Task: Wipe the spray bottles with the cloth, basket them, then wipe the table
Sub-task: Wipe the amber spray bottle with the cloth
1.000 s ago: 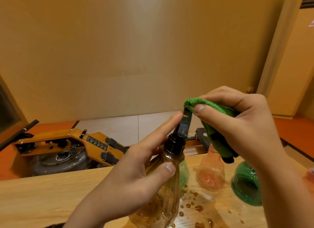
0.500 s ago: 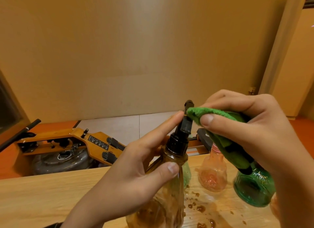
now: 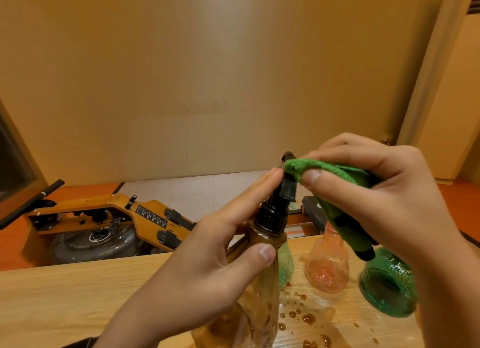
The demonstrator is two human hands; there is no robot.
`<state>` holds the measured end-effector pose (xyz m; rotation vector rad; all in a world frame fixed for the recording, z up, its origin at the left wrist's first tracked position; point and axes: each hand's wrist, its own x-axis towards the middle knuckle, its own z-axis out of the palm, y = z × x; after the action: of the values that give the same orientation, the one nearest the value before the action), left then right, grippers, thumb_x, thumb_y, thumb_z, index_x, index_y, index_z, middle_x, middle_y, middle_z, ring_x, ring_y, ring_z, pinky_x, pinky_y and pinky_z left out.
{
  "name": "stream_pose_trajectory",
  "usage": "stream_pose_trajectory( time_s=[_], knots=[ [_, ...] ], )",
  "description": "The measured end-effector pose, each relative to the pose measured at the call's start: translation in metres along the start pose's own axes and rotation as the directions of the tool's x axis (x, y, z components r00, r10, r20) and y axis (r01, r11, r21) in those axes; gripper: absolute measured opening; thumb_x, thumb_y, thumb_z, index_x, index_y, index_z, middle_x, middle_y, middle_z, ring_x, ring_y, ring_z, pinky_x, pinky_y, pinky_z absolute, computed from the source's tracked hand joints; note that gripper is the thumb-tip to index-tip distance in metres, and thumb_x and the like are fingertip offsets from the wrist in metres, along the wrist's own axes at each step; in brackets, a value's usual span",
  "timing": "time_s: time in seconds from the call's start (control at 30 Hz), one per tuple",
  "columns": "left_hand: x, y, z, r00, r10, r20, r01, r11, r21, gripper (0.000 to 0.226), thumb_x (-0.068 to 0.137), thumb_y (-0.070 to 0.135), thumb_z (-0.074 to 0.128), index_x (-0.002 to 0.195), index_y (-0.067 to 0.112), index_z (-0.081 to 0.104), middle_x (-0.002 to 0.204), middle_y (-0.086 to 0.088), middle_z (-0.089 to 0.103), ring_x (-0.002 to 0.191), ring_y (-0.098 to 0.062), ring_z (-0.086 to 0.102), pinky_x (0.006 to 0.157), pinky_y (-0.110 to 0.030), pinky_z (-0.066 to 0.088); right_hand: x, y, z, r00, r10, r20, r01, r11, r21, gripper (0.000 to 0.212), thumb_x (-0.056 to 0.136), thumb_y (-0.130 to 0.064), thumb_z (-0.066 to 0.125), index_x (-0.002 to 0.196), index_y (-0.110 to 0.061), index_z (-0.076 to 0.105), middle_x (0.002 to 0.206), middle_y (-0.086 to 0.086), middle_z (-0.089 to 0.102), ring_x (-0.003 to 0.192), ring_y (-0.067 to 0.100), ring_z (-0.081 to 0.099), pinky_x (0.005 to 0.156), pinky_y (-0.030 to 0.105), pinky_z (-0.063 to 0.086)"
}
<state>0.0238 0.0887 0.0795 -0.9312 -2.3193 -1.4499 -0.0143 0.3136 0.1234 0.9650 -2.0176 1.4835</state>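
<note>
Holding the amber spray bottle (image 3: 259,303) by its neck in the left grip (image 3: 207,264), fingers curled round it, thumb on the front, forefinger stretched up against the black spray head (image 3: 288,189). Pinching the green cloth (image 3: 306,167) in the right grip (image 3: 384,192), between thumb and fingers, and pressing it on the top of that spray head. Just under the right grip, standing on the worktop (image 3: 65,295): a pink bottle (image 3: 326,269) and a green bottle (image 3: 387,293), near each other. Below and between both grips, brown drops (image 3: 307,318) on the wood. Beyond the left grip, on the floor, a wooden rowing machine (image 3: 145,212).
</note>
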Motion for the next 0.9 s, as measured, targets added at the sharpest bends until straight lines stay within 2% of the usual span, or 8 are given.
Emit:
stream_pose_trajectory(
  time_s=[0.13,0.23,0.37,0.43,0.53,0.67,0.77,0.9],
  knots=[
    [-0.001,0.001,-0.001,1.0,-0.009,0.01,0.009,1.0,0.025,0.071,0.099,0.017,0.06,0.156,0.048,0.031,0.162,0.026,0.035,0.153,-0.001,0.025,0.125,-0.04,0.028,-0.003,-0.005,-0.003,0.991,-0.021,0.129,0.019,1.0,0.013,0.015,0.081,-0.031,0.077,0.094,-0.025,0.083,0.092,0.003,0.072,0.079,0.024,0.07,0.058,0.03,0.056],
    [-0.003,0.005,-0.003,0.999,0.011,0.042,-0.014,0.997,0.077,0.072,0.1,0.015,0.059,0.155,0.049,0.028,0.163,0.028,0.031,0.154,0.0,0.023,0.124,-0.029,0.024,0.001,0.0,-0.002,0.998,0.058,0.007,-0.058,0.998,-0.023,0.008,0.081,-0.027,0.084,0.089,-0.024,0.083,0.09,0.001,0.073,0.077,0.022,0.069,0.059,0.034,0.058],
    [-0.005,0.009,-0.002,0.995,0.032,0.09,-0.041,0.994,0.098,0.076,0.1,0.011,0.059,0.156,0.049,0.026,0.164,0.029,0.027,0.154,0.002,0.02,0.121,-0.018,0.021,0.006,0.012,0.004,0.965,0.192,-0.178,-0.195,0.981,0.002,0.007,0.087,-0.018,0.077,0.09,-0.022,0.082,0.085,0.003,0.074,0.077,0.024,0.07,0.063,0.038,0.058],
    [-0.005,0.011,-0.003,0.993,0.037,0.109,-0.046,0.995,0.085,0.076,0.099,0.011,0.058,0.155,0.051,0.026,0.163,0.032,0.027,0.154,0.003,0.019,0.12,-0.016,0.02,0.005,0.014,0.006,0.948,0.251,-0.193,-0.238,0.967,0.089,0.009,0.088,-0.019,0.076,0.089,-0.024,0.082,0.082,0.007,0.076,0.079,0.032,0.071,0.062,0.038,0.059],
    [-0.006,0.012,-0.005,0.993,0.042,0.112,-0.05,0.997,0.066,0.073,0.099,0.012,0.059,0.154,0.051,0.03,0.162,0.031,0.029,0.154,0.002,0.021,0.122,-0.022,0.023,0.006,0.017,0.009,0.939,0.286,-0.19,-0.261,0.954,0.145,0.011,0.089,-0.019,0.074,0.088,-0.026,0.082,0.082,0.003,0.078,0.08,0.029,0.072,0.061,0.027,0.057],
    [-0.006,0.015,-0.003,0.998,0.023,0.052,-0.026,0.997,0.067,0.075,0.097,0.012,0.061,0.153,0.053,0.03,0.161,0.031,0.033,0.153,0.002,0.024,0.126,-0.036,0.025,0.006,0.017,0.009,0.961,0.215,-0.175,-0.198,0.974,0.109,0.01,0.088,-0.016,0.075,0.093,-0.022,0.082,0.086,0.003,0.075,0.08,0.025,0.071,0.064,0.031,0.056],
    [-0.006,0.014,-0.003,1.0,0.014,0.014,-0.015,0.994,0.106,0.076,0.097,0.016,0.061,0.153,0.055,0.026,0.16,0.033,0.031,0.152,0.005,0.023,0.126,-0.034,0.025,0.005,0.016,0.006,0.985,0.122,-0.123,-0.111,0.99,0.091,0.007,0.084,-0.019,0.081,0.091,-0.019,0.082,0.087,0.004,0.073,0.079,0.02,0.069,0.065,0.034,0.056],
    [-0.004,0.009,-0.004,0.998,-0.016,-0.065,0.022,0.994,0.103,0.077,0.096,0.016,0.062,0.153,0.055,0.029,0.159,0.032,0.035,0.151,0.006,0.025,0.124,-0.028,0.028,0.001,0.012,0.004,1.0,0.002,0.025,-0.005,0.992,0.129,0.015,0.079,-0.026,0.077,0.091,-0.019,0.083,0.091,0.007,0.072,0.079,0.023,0.07,0.064,0.036,0.058]
  ],
)
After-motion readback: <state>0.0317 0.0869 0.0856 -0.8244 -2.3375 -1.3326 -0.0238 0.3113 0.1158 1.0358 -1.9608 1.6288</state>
